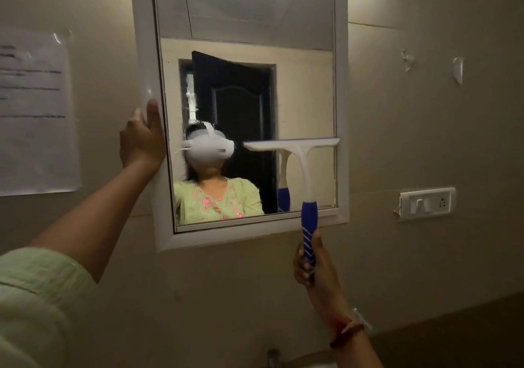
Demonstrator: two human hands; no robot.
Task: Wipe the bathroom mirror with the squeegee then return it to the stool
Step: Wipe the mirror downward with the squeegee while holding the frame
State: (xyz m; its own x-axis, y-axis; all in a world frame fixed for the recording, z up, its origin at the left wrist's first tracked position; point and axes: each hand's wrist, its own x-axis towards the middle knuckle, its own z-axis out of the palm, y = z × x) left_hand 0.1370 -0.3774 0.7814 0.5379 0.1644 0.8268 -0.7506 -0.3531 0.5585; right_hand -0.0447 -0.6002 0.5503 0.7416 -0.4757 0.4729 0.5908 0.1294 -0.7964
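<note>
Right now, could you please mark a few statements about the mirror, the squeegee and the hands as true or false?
1. The right hand grips the squeegee by its blue handle. True.
2. The left hand rests on the frame of the mirror. True.
3. The squeegee lies on the left half of the mirror. False: its blade lies on the right half.
4. The switch plate sits left of the mirror. False: it is on the right; a paper sheet hangs on the left.

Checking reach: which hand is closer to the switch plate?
Right. The right hand is below-left of the switch plate; the left hand is across the mirror, on its left frame.
</note>
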